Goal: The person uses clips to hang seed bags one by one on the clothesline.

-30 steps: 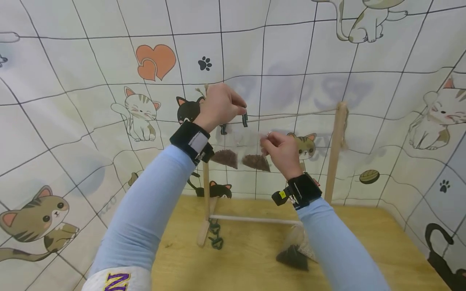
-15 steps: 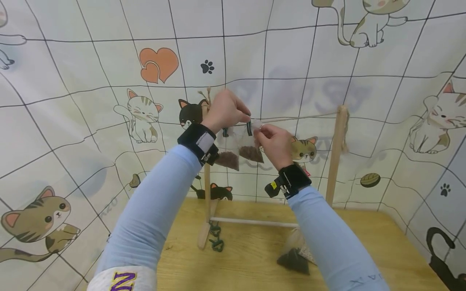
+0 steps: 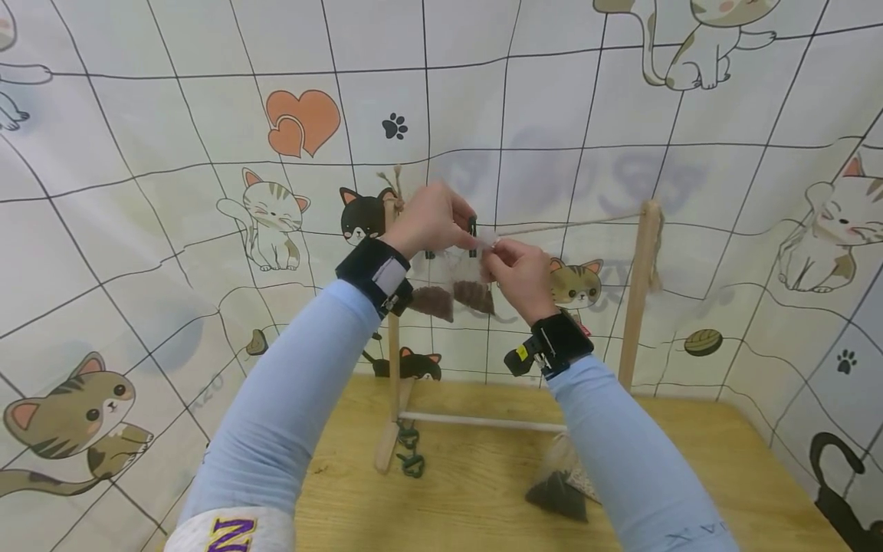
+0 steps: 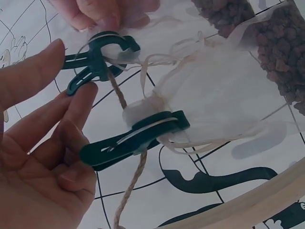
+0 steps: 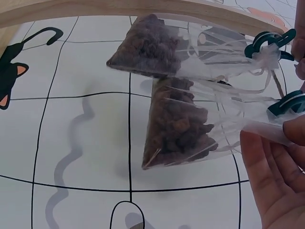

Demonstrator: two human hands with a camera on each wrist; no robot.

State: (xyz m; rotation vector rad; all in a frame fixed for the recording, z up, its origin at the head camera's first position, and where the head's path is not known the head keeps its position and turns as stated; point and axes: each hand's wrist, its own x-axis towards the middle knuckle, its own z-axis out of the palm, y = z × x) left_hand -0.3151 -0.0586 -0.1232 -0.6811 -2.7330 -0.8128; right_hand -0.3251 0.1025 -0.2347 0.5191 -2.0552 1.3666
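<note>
My left hand (image 3: 434, 218) pinches the handles of a dark green plastic clip (image 4: 97, 62) between thumb and fingers, right at the twine (image 4: 116, 90). With its thumb and fingers, my right hand (image 3: 524, 277) grips the gathered top of a sheer white drawstring bag (image 5: 178, 126) of reddish-brown chunks, close beside that clip. A second, similar bag (image 5: 147, 45) hangs alongside, its neck caught on the twine by another green clip (image 4: 136, 138). In the head view, the left hand hides part of the twine and both clips partly.
The twine runs between two wooden posts (image 3: 638, 299), joined low down by a pale crossbar (image 3: 483, 419). Several green clips (image 3: 411, 464) lie by the left post on the wooden table (image 3: 455, 498). A bag with dark contents (image 3: 557, 494) sits near my right forearm. Cat-print cloth hangs behind.
My right hand has moved left and up with its bag, bringing the bag's top to the clip at the twine. My left hand has shifted slightly right and down.
</note>
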